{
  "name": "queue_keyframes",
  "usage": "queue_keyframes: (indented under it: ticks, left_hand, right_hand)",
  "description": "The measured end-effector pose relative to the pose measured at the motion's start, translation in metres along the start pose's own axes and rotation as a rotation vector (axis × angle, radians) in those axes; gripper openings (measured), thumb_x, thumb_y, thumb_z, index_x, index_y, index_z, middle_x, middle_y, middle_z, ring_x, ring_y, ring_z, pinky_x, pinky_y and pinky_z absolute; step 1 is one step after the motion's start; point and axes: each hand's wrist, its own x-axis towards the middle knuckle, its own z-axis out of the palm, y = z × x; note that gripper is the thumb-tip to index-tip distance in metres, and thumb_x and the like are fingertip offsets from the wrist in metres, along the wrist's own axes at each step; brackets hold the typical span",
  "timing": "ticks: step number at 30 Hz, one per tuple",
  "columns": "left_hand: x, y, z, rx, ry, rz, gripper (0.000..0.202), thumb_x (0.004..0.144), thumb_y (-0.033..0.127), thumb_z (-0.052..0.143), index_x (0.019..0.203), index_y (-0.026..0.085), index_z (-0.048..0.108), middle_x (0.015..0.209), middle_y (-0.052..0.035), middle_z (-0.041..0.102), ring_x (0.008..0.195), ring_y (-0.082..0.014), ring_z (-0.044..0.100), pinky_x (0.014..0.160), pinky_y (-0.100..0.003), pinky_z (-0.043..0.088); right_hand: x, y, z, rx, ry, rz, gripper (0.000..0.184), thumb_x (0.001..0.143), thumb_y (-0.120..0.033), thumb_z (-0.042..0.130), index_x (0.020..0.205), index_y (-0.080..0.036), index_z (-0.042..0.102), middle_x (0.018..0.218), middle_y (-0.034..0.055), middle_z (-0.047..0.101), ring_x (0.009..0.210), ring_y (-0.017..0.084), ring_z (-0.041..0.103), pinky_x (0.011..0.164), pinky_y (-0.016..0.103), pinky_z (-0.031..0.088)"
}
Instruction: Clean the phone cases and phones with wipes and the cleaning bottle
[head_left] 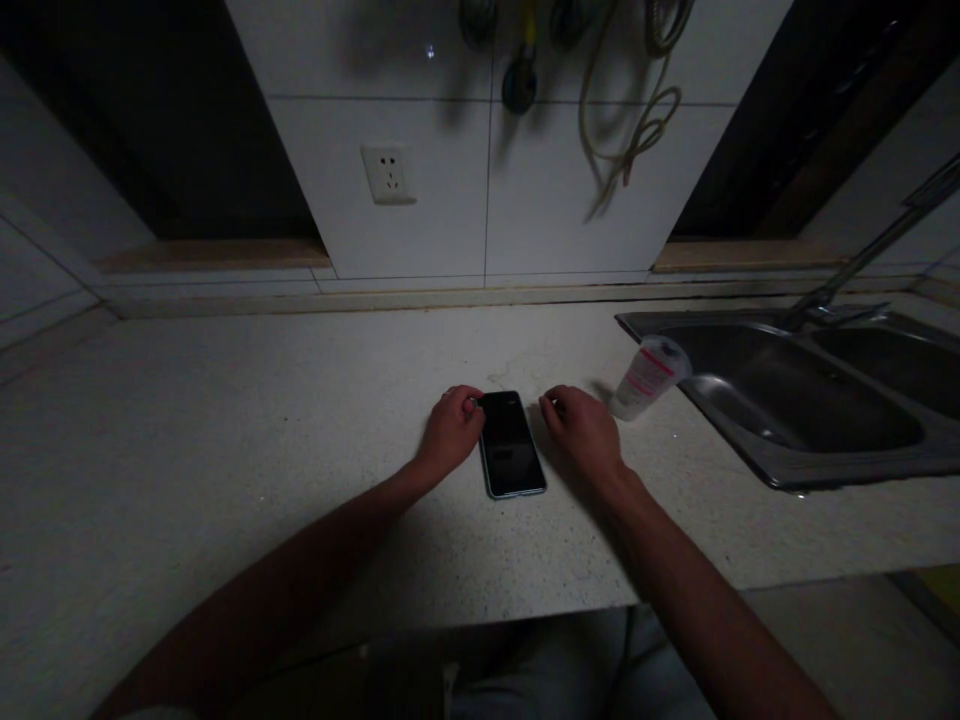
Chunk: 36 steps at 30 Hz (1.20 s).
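My phone (513,445) lies screen up on the pale tabletop (225,420), near the middle of the frame. My left hand (451,432) curls at its upper left edge; I can't tell whether it grips. My right hand (585,430), fingers loosely folded in, sits just beside the phone, apart from it. A tilted plastic cup (646,380) is right of centre, by the sink (832,470).

Illumination is dim. The wall (427,235) and the middle of the surface (330,400) are brightest; corners fall near black. A pinpoint glint marks the wall. Soft shadows lie beside the cup (646,376). The sink (795,390) shows dull highlights; the phone (514,452) screen reflects faintly. Wide-angle distortion stretches the edges. Fine detail is soft.
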Motion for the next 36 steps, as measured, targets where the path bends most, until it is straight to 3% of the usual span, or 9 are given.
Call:
queue_keyframes:
  ticks: [4, 6, 8, 10, 14, 17, 29, 36]
  left_hand:
    - [0.008, -0.007, -0.010, 0.096, -0.008, 0.058, 0.015, 0.086, 0.016, 0.051, 0.091, 0.020, 0.064, 0.082, -0.0021, 0.063, 0.078, -0.0167, 0.058, 0.073, -0.029, 0.046]
    - [0.009, -0.010, -0.013, 0.197, -0.055, 0.108, 0.014, 0.087, 0.016, 0.049, 0.086, 0.020, 0.063, 0.084, -0.0037, 0.064, 0.080, -0.0180, 0.059, 0.075, -0.031, 0.045]
    - [0.009, -0.011, -0.014, 0.315, -0.107, 0.151, 0.013, 0.087, 0.017, 0.049, 0.083, 0.020, 0.061, 0.083, -0.0046, 0.064, 0.080, -0.0192, 0.058, 0.076, -0.032, 0.045]
    - [0.008, -0.010, -0.014, 0.396, -0.133, 0.174, 0.012, 0.087, 0.017, 0.050, 0.082, 0.020, 0.060, 0.082, -0.0048, 0.063, 0.080, -0.0198, 0.058, 0.076, -0.033, 0.045]
    - [0.006, -0.006, -0.014, 0.414, -0.138, 0.156, 0.010, 0.086, 0.017, 0.051, 0.083, 0.021, 0.060, 0.084, -0.0047, 0.063, 0.081, -0.0195, 0.058, 0.076, -0.032, 0.045]
    - [0.007, -0.006, -0.014, 0.406, -0.146, 0.144, 0.010, 0.086, 0.017, 0.051, 0.083, 0.021, 0.060, 0.084, -0.0047, 0.063, 0.080, -0.0194, 0.058, 0.076, -0.032, 0.044]
    - [0.007, -0.008, -0.013, 0.402, -0.137, 0.165, 0.009, 0.085, 0.017, 0.050, 0.083, 0.020, 0.058, 0.084, -0.0048, 0.063, 0.081, -0.0198, 0.057, 0.076, -0.032, 0.043]
    - [0.001, -0.001, -0.014, 0.434, -0.136, 0.126, 0.012, 0.087, 0.019, 0.051, 0.090, 0.020, 0.063, 0.089, -0.0071, 0.066, 0.086, -0.0220, 0.060, 0.079, -0.034, 0.046]
  right_hand:
    - [0.002, 0.006, -0.008, 0.071, 0.217, -0.085, 0.023, 0.088, -0.026, 0.053, 0.099, -0.015, 0.069, 0.104, 0.0169, 0.067, 0.100, 0.030, 0.059, 0.087, 0.044, 0.045]
    - [0.001, 0.002, -0.010, 0.218, 0.221, -0.137, 0.020, 0.088, -0.026, 0.053, 0.096, -0.017, 0.068, 0.106, 0.0152, 0.066, 0.104, 0.029, 0.058, 0.092, 0.045, 0.045]
    - [-0.002, -0.003, -0.008, 0.412, 0.134, -0.154, 0.019, 0.089, -0.031, 0.052, 0.091, -0.019, 0.067, 0.098, 0.0111, 0.068, 0.096, 0.025, 0.061, 0.088, 0.041, 0.047]
    - [-0.003, -0.008, 0.000, 0.620, 0.008, -0.065, 0.021, 0.088, -0.037, 0.055, 0.089, -0.020, 0.066, 0.087, 0.0068, 0.068, 0.081, 0.021, 0.062, 0.077, 0.036, 0.048]
    - [0.000, -0.007, 0.020, 0.968, -0.143, 0.288, 0.031, 0.077, -0.047, 0.062, 0.092, -0.019, 0.061, 0.068, -0.0008, 0.061, 0.059, 0.015, 0.055, 0.056, 0.029, 0.043]
    - [0.003, -0.004, 0.027, 1.077, -0.194, 0.380, 0.031, 0.071, -0.044, 0.065, 0.088, -0.018, 0.060, 0.063, -0.0032, 0.057, 0.053, 0.013, 0.050, 0.051, 0.026, 0.038]
    - [0.003, -0.002, 0.028, 1.027, -0.230, 0.283, 0.023, 0.071, -0.038, 0.063, 0.081, -0.017, 0.064, 0.067, -0.0009, 0.061, 0.057, 0.013, 0.053, 0.057, 0.027, 0.040]
    - [-0.001, 0.006, 0.029, 0.688, -0.137, 0.099, 0.023, 0.082, -0.038, 0.057, 0.093, -0.019, 0.066, 0.087, 0.0050, 0.070, 0.081, 0.020, 0.064, 0.076, 0.035, 0.049]
